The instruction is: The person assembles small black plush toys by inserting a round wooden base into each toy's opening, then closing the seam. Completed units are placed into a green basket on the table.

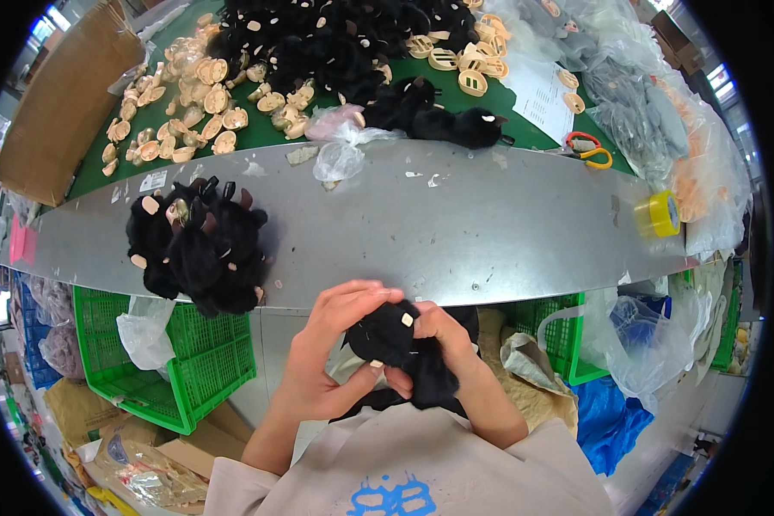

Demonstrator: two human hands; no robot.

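A black plush toy [432, 371] with pale beige patches is held in front of my body, just off the table's near edge. My left hand [316, 351] curves round its left side, the thumb by a beige patch below and the fingers along the top. On its other side, my right hand [452, 340] grips the toy with bent fingers, the thumb close to the upper patch. The right hand's lower fingers are partly hidden behind the black fur. To the left, a heap of similar black plush toys [199, 254] lies on the metal tabletop [353, 236].
Beyond the metal, a green surface [258, 148] carries more black plush toys [451, 125] and beige plastic shells [215, 99]. Scissors [590, 153] and yellow tape [662, 213] lie right. Green crates [181, 378] stand below the edge; a cardboard sheet [69, 107] rises far left.
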